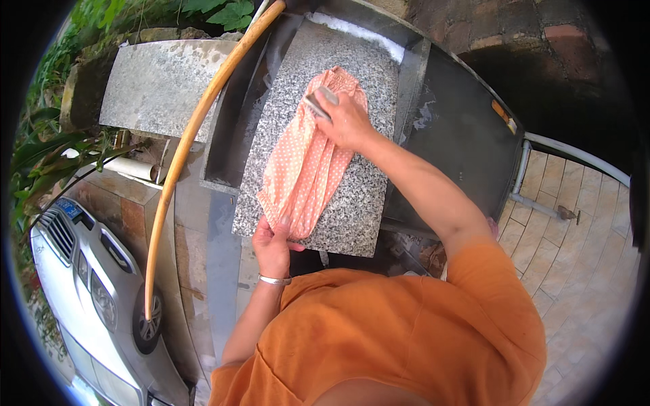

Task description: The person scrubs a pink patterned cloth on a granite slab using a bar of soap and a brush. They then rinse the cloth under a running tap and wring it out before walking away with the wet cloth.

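A pink polka-dot garment (304, 172) with gathered, elastic-looking ends lies lengthwise on a speckled granite slab (355, 223). My right hand (345, 122) grips a small scrubbing brush (320, 104) against the garment's upper part. At the near end, my left hand (271, 243), with a silver bracelet at the wrist, pinches the garment's edge between thumb and fingers. The slab rests over a stone basin, and white suds (355, 35) lie along its far edge.
Right of the slab is a dark water-filled basin (452, 132), with an orange-handled brush (502, 114) on its rim. A curved wooden pole (188, 137) crosses at the left, near another stone slab (162, 81). Farther off are a silver car (91, 284) and a pipe with a tap (563, 213).
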A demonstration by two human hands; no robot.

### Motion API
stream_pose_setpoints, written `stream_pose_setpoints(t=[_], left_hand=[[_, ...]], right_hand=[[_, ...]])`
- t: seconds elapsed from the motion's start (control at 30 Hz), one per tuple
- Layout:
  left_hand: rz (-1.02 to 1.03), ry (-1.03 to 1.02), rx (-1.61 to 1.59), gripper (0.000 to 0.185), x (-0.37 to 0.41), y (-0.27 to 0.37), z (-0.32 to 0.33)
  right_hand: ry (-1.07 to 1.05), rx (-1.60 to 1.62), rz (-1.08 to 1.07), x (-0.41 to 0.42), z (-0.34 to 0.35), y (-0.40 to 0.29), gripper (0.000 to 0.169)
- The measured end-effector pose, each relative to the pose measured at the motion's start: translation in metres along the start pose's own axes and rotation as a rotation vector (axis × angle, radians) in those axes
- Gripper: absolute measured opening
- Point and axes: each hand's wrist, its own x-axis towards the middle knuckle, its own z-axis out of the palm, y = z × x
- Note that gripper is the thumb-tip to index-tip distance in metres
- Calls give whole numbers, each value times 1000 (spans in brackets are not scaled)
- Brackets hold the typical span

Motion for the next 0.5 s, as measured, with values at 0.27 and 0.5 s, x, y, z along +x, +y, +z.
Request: stream_pose_setpoints(t=[0.27, 0.5], left_hand=[[25, 5, -17, 20, -4, -4, 1], [17, 16, -37, 21, 1, -1, 0]], right_hand=[[332, -173, -68, 24, 5, 41, 59], [124, -18, -430, -56, 26, -9, 62]])
